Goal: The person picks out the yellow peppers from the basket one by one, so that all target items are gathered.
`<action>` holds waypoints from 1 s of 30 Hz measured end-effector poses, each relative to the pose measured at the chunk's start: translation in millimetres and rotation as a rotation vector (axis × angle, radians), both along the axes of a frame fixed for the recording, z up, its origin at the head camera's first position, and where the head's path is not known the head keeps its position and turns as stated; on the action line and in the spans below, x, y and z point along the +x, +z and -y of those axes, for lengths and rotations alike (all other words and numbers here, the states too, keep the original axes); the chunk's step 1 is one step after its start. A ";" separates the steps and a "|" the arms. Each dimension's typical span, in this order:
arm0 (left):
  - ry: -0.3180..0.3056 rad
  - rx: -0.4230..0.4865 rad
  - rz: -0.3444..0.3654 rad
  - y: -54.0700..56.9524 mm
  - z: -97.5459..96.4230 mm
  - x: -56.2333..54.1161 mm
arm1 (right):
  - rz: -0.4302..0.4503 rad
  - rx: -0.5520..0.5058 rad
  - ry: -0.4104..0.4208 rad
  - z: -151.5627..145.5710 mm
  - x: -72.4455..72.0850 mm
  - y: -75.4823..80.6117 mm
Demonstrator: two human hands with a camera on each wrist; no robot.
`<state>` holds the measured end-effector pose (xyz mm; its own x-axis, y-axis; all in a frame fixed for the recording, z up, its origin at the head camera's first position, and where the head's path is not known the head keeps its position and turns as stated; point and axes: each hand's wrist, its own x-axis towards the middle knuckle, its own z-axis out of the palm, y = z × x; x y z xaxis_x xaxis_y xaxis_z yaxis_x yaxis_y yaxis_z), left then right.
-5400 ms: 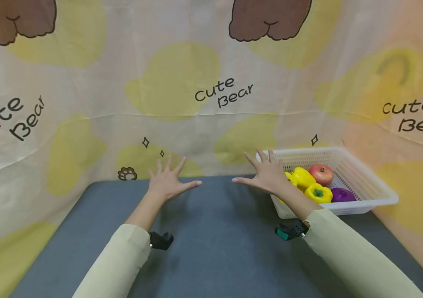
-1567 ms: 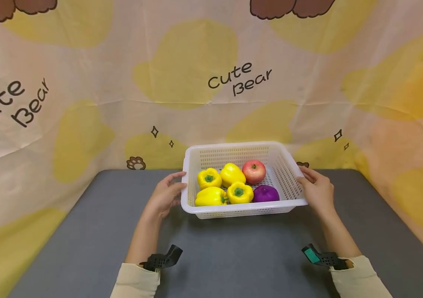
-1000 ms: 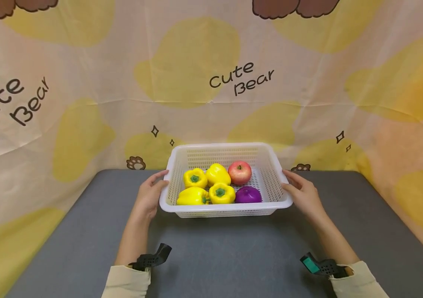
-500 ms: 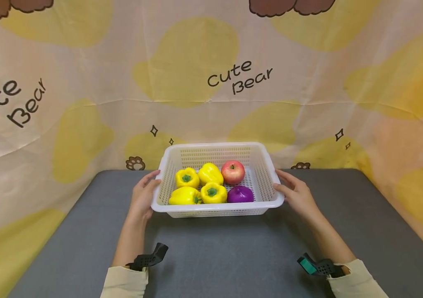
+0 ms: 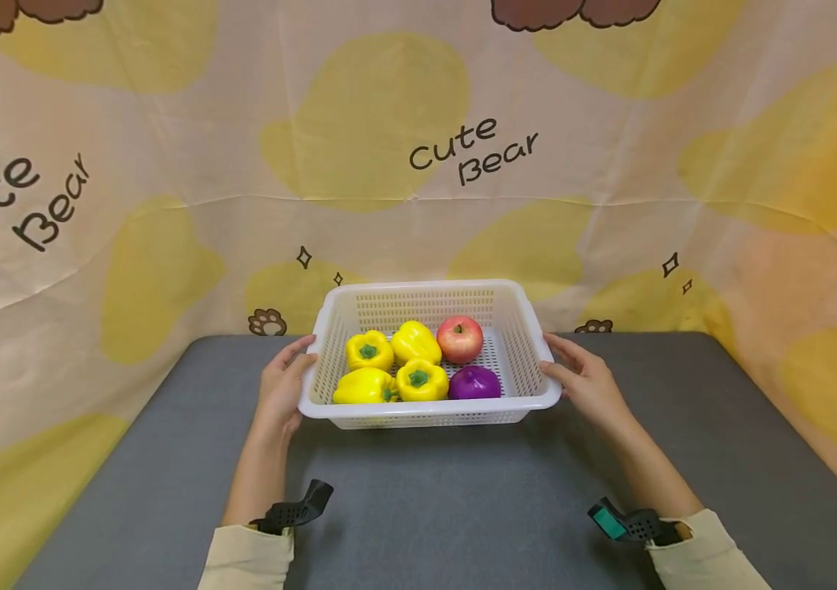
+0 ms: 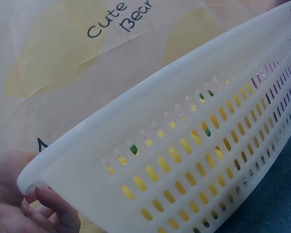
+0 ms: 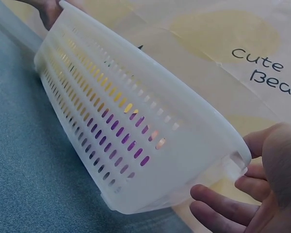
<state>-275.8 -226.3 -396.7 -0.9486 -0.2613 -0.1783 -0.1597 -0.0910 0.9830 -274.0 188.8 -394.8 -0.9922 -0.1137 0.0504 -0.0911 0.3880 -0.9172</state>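
Note:
A white perforated plastic basket [image 5: 429, 413] is at the middle of the table, its long side towards me. Inside lie several yellow bell peppers [image 5: 421, 381], a red apple [image 5: 460, 339] and a round purple vegetable [image 5: 474, 383] that resembles an onion. My left hand [image 5: 281, 389] grips the basket's left end at the rim; the left wrist view shows fingers curled under the edge. At the opposite end, my right hand [image 5: 595, 393] holds the rim between the thumb and the fingers below, as the right wrist view shows. Whether the basket's bottom touches the table cannot be told.
The dark grey table [image 5: 418, 508] extends around the basket on both sides and in front. Right behind it hangs a patterned cloth backdrop [image 5: 359, 147] with "Cute Bear" lettering. Each wrist wears a black camera mount [image 5: 293, 512].
Both hands, first spread and apart from it, took hold of the basket at the right. They brought it leftwards to the table's middle. Over the last half second it has hardly moved.

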 end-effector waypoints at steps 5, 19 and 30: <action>-0.005 -0.027 -0.002 0.2 -0.2 1.4 | 0.010 -0.025 0.001 -1.0 -1.0 -1.8; -0.009 -0.074 0.020 1.1 -0.6 2.7 | 0.071 -0.141 0.027 -5.2 -6.2 -12.3; -0.008 -0.080 0.007 2.7 -1.1 4.0 | 0.068 -0.170 0.004 -3.4 -6.8 -12.3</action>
